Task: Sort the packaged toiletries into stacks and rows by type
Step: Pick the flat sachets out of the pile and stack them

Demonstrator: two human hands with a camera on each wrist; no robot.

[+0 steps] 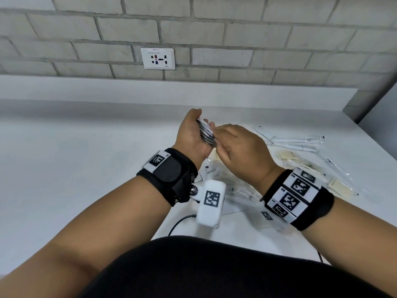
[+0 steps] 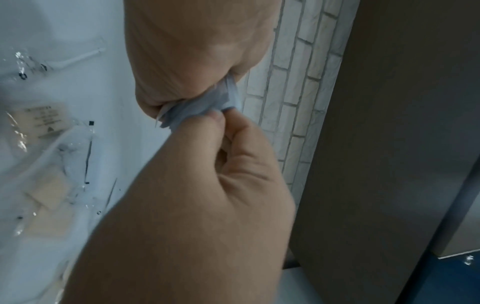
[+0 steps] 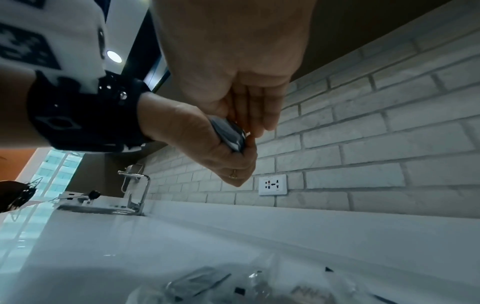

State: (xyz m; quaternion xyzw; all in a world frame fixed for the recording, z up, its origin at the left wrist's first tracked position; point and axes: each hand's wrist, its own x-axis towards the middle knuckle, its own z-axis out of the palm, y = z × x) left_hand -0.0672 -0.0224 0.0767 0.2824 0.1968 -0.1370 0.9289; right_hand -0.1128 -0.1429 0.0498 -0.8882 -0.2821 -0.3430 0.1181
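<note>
1. packets (image 1: 206, 132), a thin stack of flat silvery-dark sachets, are held above the middle of the white counter (image 1: 86, 158), clear of its surface.
2. left hand (image 1: 193, 134) grips the stack edge-on, fingers and thumb curled round it; in the right wrist view the stack (image 3: 228, 133) sits between its thumb and fingers, and a ring (image 3: 233, 173) shows on one finger.
3. right hand (image 1: 242, 151) meets the stack from the right, its fingertips pinching the near edges of the packets; the left wrist view shows a pale blue-grey corner (image 2: 200, 107) nipped between the two hands.
4. no print on the held packets can be read.
5. toward the counter's right edge lie long white toothbrushes in clear wrappers (image 1: 296, 143), roughly side by side.
6. nearer the front right, flat cream sachets in clear film (image 1: 287, 157) lie loosely together; one in the left wrist view (image 2: 41, 121) carries lines of small print, too blurred to read.
7. beneath the wrists sits a jumble of clear-wrapped items (image 1: 214, 173); one bears a small word i cannot make out.
8. wall socket (image 1: 158, 58) sits in the grey brick wall behind the counter's back edge, with a tiny unreadable label on top.
9. a tap (image 3: 135, 191) stands at the counter's far left end.
</note>
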